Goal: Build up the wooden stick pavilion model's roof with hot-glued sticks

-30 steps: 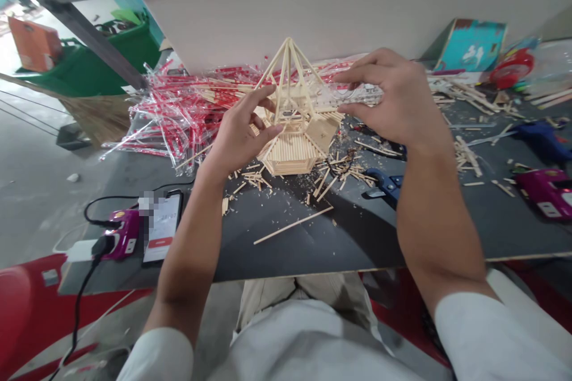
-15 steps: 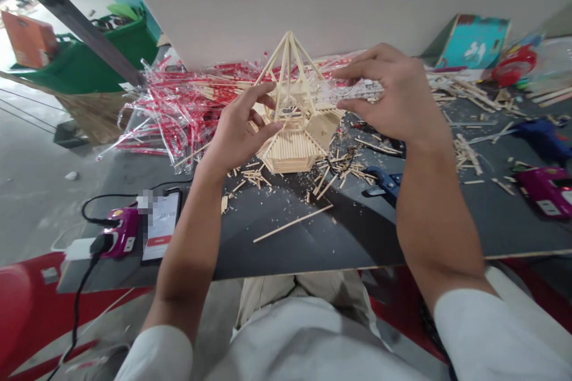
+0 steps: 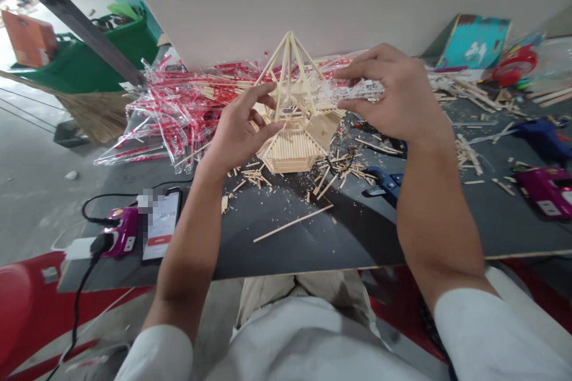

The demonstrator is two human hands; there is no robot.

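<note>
A model of thin wooden sticks (image 3: 290, 152) stands on the dark table, with a stepped, many-sided base and slender rafters meeting in a peak. At its left side is my left hand (image 3: 243, 128), fingers curved and apart. Its index tip and thumb tip are close against the rafters; whether they press on them I cannot tell. My right hand (image 3: 393, 92) is raised at the model's right, thumb and fingers spread with a gap between. Through that gap shows clear printed plastic (image 3: 369, 89), which seems to lie behind the hand. A single loose stick (image 3: 292, 224) lies in front.
Red-and-clear plastic wrappers (image 3: 179, 107) heap up at the back left. Stick offcuts surround the model. Blue-handled cutters (image 3: 388, 184) lie near my right forearm. A phone (image 3: 161, 226) and a purple power adapter (image 3: 123, 232) with cables sit at the left; another purple box (image 3: 545, 190) is at the right.
</note>
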